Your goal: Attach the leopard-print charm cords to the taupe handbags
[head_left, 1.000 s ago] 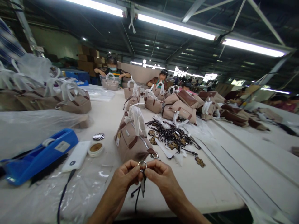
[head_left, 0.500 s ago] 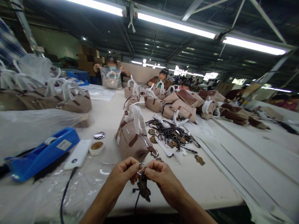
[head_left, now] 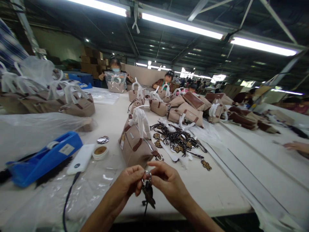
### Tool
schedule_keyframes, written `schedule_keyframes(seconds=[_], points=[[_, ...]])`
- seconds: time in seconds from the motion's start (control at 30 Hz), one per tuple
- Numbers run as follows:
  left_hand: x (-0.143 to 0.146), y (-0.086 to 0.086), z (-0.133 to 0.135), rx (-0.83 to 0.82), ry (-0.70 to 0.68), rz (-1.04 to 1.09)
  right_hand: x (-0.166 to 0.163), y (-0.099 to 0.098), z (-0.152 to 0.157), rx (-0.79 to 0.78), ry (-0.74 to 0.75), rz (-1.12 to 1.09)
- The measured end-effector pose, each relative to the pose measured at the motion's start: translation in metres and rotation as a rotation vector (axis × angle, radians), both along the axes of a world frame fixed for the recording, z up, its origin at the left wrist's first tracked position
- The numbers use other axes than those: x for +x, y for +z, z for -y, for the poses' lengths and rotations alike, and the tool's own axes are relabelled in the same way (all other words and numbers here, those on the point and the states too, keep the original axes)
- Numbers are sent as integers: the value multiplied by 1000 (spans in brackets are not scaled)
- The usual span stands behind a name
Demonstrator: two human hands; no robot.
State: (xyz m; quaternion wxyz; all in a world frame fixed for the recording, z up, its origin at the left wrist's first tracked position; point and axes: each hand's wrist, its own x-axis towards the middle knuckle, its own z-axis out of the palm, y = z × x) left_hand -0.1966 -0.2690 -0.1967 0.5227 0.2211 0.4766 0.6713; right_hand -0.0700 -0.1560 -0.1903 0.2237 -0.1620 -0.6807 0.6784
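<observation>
Just this side of the tan fabric handbag (head_left: 135, 149), the left hand (head_left: 125, 183) pinches a shiny metal ring (head_left: 148, 171), probably steadying it; the right hand's (head_left: 171, 185) grip I can't tell.

Worktop (head_left: 207, 190): pale, broad, running away from me.
Near left of me: blue tape dispenser (head_left: 45, 161); white device (head_left: 80, 159), black cable (head_left: 68, 196) plugged in; crinkled clear plastic (head_left: 94, 187) beneath the cable.
Beside device: round white tub (head_left: 99, 152), brown inside.
Ahead of me: tan bag (head_left: 135, 148), upright, handles wrapped white.
Right of bag: tangled black cords (head_left: 180, 137), patterned tags (head_left: 206, 165) among them.
Far left: row of bags (head_left: 80, 105).
Far middle: heaped bags (head_left: 184, 111), tan and brown.
</observation>
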Motion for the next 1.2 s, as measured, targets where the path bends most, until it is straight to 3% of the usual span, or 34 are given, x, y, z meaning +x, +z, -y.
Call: schedule_keyframes(seconds=[0.1,0.2,0.33,0.43,0.53,0.77,0.97,1.2], points=[[5,-3,-6,-28,-92,99,2,8,-9,419,-3,-27],[8,-5,-12,-29,-78,10,5,17,-19,572,-3,-22],[9,-1,-11,4,-15,-103,7,24,-24,390,-81,83],[6,2,-5,35,-46,-124,6,22,-22,159,-85,164],[0,3,-1,41,-75,-178,4,17,-21,28,-62,179],[-6,2,-2,29,-1,-679,4,15,-19,26,-31,184],[-5,-7,-3,56,34,-686,4,16,-19,-141,11,142],[-6,2,0,34,30,-782,4,4,-20,-374,67,52]])
